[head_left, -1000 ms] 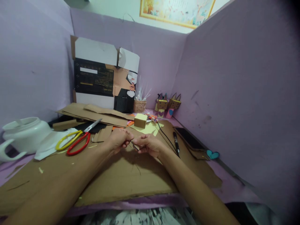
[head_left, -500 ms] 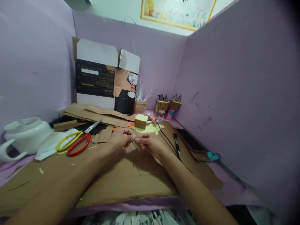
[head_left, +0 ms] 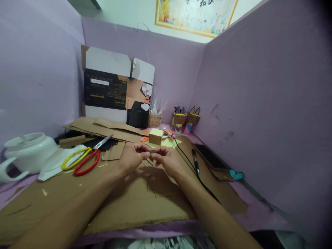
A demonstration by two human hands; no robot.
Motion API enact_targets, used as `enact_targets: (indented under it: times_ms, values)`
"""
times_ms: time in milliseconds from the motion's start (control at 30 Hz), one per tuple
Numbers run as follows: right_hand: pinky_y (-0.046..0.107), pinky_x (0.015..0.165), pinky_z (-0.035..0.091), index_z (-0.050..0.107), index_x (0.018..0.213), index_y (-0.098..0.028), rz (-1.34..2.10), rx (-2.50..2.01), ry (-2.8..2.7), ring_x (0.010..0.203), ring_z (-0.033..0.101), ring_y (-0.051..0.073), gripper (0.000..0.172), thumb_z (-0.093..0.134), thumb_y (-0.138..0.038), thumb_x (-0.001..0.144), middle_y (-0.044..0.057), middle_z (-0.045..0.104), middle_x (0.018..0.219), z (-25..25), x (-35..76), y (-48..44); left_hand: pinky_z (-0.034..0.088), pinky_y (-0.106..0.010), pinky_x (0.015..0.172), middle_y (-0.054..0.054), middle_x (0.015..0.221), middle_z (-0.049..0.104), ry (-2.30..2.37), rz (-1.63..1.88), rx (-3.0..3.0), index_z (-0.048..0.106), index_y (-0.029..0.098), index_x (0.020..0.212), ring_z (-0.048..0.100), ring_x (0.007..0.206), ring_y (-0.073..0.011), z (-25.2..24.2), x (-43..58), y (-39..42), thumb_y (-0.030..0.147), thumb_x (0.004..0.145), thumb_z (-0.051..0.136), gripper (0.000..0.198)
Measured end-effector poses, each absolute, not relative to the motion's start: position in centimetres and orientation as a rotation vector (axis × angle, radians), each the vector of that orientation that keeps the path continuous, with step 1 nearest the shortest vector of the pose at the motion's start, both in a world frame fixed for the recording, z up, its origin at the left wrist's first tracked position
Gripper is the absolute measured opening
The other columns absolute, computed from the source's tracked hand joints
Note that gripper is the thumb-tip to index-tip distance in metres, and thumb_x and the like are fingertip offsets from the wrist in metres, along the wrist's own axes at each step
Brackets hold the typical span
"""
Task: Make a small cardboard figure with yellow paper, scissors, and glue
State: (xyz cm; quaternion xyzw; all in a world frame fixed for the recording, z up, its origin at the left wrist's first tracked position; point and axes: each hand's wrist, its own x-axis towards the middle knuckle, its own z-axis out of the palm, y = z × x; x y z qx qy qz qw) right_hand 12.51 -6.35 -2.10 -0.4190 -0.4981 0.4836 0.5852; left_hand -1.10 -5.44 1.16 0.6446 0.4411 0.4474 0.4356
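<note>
Over the middle of a large cardboard sheet, my left hand and my right hand meet with fingertips almost touching. Between their thumbs and fingers they pinch a small piece of brown cardboard; much of it is covered by the fingers. Just behind the hands sits a small cardboard box with a yellow top. To the left of my left hand lie scissors with one yellow and one red handle, blades pointing away.
A white teapot stands at the left, near cardboard strips. On the right are a black pen, a black cable, a phone and a teal heart. Cardboard figures stand at the back.
Both hands stay together on the small cardboard piece, which has turned so that its lower part shows less. The fingers have shifted slightly; the camera view has tilted a little upward.
</note>
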Motion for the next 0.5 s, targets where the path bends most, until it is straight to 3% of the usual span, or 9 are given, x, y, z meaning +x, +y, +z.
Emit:
enact_targets:
  times_ms: [167, 400, 500]
  values:
    - [0.028, 0.062, 0.052, 0.06, 0.058, -0.016, 1.2, -0.89, -1.056, 0.052, 0.059, 0.011, 0.021, 0.077, -0.022, 0.046, -0.003, 0.062, 0.053, -2.41, 12.26, -6.21, 0.032, -0.019, 0.043, 0.006, 0.042, 0.051, 1.135, 1.179, 1.586, 0.065, 0.015, 0.056, 0.041, 0.04, -0.0067, 1.11, -1.1, -5.39, 0.009, 0.055, 0.065, 0.006]
    - [0.028, 0.062, 0.052, 0.067, 0.063, -0.015, 1.181, -0.868, -1.099, 0.053, 0.06, 0.011, 0.021, 0.078, -0.025, 0.049, 0.0, 0.066, 0.057, -2.37, 12.43, -6.2, 0.033, -0.019, 0.043, 0.005, 0.043, 0.051, 1.117, 1.21, 1.566, 0.062, 0.015, 0.054, 0.041, 0.041, -0.007, 0.7, -0.77, -5.35, 0.01, 0.054, 0.064, 0.005]
    - [0.028, 0.062, 0.052, 0.065, 0.06, -0.014, 1.196, -0.903, -1.036, 0.052, 0.06, 0.011, 0.02, 0.078, -0.022, 0.046, -0.001, 0.065, 0.055, -2.57, 12.42, -6.01, 0.034, -0.02, 0.043, 0.004, 0.045, 0.053, 1.125, 1.07, 1.641, 0.064, 0.015, 0.062, 0.043, 0.041, -0.0086, 0.82, -1.17, -4.9, 0.017, 0.058, 0.063, 0.005]
